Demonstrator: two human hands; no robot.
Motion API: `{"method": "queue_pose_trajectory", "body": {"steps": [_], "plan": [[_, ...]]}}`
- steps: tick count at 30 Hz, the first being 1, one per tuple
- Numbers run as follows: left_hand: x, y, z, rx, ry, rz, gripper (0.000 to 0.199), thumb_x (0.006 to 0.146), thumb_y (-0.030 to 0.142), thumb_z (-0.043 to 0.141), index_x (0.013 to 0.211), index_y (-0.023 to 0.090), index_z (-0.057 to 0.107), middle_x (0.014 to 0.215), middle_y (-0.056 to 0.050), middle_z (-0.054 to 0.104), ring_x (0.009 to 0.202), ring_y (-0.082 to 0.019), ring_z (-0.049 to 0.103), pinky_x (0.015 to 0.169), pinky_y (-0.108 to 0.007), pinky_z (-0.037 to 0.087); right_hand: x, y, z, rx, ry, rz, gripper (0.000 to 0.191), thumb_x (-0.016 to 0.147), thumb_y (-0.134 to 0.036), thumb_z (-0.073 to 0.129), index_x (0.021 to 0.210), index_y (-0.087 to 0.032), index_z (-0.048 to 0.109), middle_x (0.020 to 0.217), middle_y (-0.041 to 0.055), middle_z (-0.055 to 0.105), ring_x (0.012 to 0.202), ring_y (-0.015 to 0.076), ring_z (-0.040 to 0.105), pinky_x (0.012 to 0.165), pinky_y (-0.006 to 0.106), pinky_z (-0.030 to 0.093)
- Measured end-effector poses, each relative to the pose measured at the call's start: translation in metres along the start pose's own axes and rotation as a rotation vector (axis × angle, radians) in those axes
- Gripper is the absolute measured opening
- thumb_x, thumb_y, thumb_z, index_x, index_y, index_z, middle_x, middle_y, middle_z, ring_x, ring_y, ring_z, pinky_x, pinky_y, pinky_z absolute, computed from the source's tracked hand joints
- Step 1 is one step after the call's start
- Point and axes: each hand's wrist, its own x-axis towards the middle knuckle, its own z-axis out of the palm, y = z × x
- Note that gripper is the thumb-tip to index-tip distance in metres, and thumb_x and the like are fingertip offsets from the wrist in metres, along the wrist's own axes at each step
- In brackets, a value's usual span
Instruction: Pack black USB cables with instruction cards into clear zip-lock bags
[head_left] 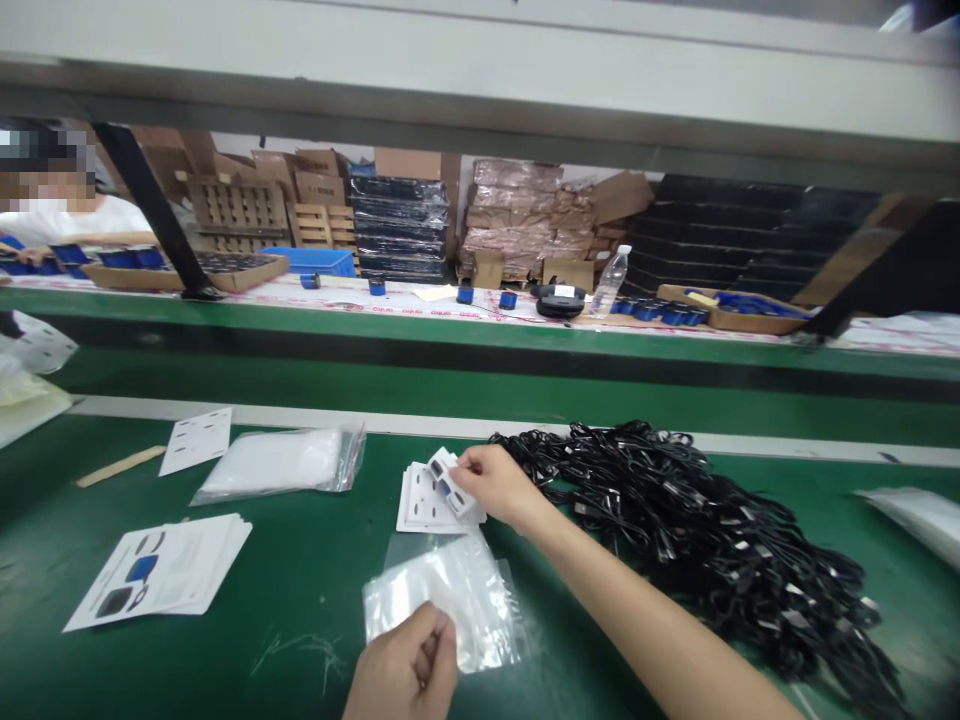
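My right hand (495, 485) pinches a small printed card (450, 480) with dark and blue pictures on it, tilted over a stack of white printed cards (420, 505). In the near middle, my left hand (405, 665) is closed, thumb against curled fingers, over the lower part of a pile of clear plastic bags (480, 610). Whatever its fingers grip, if anything, is hidden. The bags lie just in front of the card stack. Right of my right forearm spreads a big heap of black cables (697, 520).
Printed leaflets (161, 575) lie at left, near a filled zip bag (277, 462), a single card (199, 440) and a wooden strip (120, 467). A raised shelf behind bears blue-and-black round parts (465, 295) and a bottle (611, 280). A co-worker (82, 215) is at far left.
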Motion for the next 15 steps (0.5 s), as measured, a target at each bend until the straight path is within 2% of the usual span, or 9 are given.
{"method": "queue_pose_trajectory", "body": {"steps": [4, 6, 8, 11, 12, 15], "plan": [[0.002, 0.008, -0.01, -0.199, -0.008, -0.177, 0.036, 0.087, 0.043, 0.034, 0.062, 0.022, 0.047, 0.049, 0.003, 0.06, 0.041, -0.01, 0.056, 0.039, -0.016, 0.043, -0.078, 0.006, -0.018, 0.07, 0.063, -0.108, 0.022, 0.087, -0.023, 0.049, 0.066, -0.018, 0.053, 0.063, -0.0033, 0.056, 0.062, 0.0129, 0.054, 0.058, 0.022, 0.041], [0.004, 0.01, -0.017, -0.352, -0.022, -0.271, 0.037, 0.084, 0.051, 0.042, 0.062, 0.021, 0.048, 0.054, 0.002, 0.063, 0.048, -0.012, 0.06, 0.046, -0.018, 0.048, -0.111, 0.013, -0.013, 0.039, 0.036, -0.122, 0.021, 0.085, -0.024, 0.05, 0.065, -0.019, 0.056, 0.062, -0.0019, 0.058, 0.06, 0.0145, 0.054, 0.056, 0.023, 0.04], [0.006, 0.01, -0.022, -0.437, -0.062, -0.317, 0.038, 0.08, 0.056, 0.047, 0.065, 0.021, 0.05, 0.056, 0.002, 0.064, 0.052, -0.014, 0.062, 0.05, -0.021, 0.051, -0.129, 0.02, 0.003, 0.011, -0.028, -0.16, 0.017, 0.083, -0.02, 0.052, 0.068, -0.02, 0.059, 0.066, -0.0009, 0.061, 0.061, 0.0149, 0.057, 0.057, 0.023, 0.04], [0.008, 0.006, -0.026, -0.299, -0.072, -0.239, 0.038, 0.083, 0.056, 0.043, 0.067, 0.022, 0.049, 0.056, 0.004, 0.06, 0.054, -0.014, 0.059, 0.052, -0.021, 0.049, -0.131, 0.026, 0.034, 0.02, -0.063, -0.195, 0.013, 0.08, -0.014, 0.054, 0.073, -0.02, 0.063, 0.071, 0.0003, 0.064, 0.066, 0.0154, 0.061, 0.061, 0.022, 0.042], [0.007, 0.004, -0.026, -0.203, -0.034, -0.185, 0.037, 0.085, 0.054, 0.041, 0.065, 0.023, 0.048, 0.054, 0.005, 0.057, 0.052, -0.013, 0.057, 0.051, -0.02, 0.047, -0.129, 0.026, 0.043, 0.036, -0.049, -0.205, 0.013, 0.08, -0.014, 0.054, 0.074, -0.02, 0.063, 0.071, 0.0004, 0.064, 0.066, 0.0152, 0.061, 0.061, 0.021, 0.043], [0.006, 0.0, -0.027, 0.09, 0.178, 0.001, 0.035, 0.089, 0.045, 0.038, 0.062, 0.023, 0.046, 0.049, 0.007, 0.048, 0.045, -0.011, 0.051, 0.044, -0.017, 0.042, -0.126, 0.027, 0.061, 0.117, 0.066, -0.227, 0.012, 0.078, -0.013, 0.055, 0.075, -0.02, 0.064, 0.07, -0.0001, 0.063, 0.065, 0.0148, 0.06, 0.062, 0.021, 0.044]]}}
